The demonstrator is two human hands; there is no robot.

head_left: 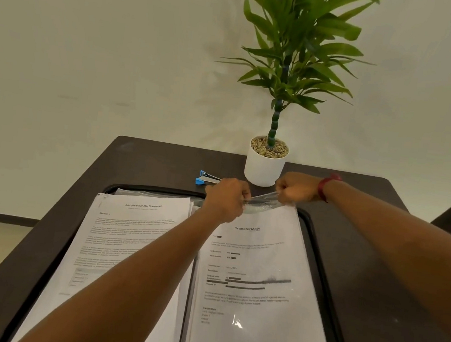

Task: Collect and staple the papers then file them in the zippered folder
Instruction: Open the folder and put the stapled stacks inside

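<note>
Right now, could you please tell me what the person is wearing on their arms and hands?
No sleeves or gloves are in view on either arm. The right hand has a narrow red wristband round its wrist. The left hand and its wrist wear nothing that shows.

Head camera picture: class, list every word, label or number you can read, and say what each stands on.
"Sample Financial Statement": heading of the left page.
"Section 1": same page, under the heading.
"TransferMate": top of the right page, inside the clear sleeve.
Body text and footers on both pages: too blurred to read.
The stapler: no readable label.
</note>
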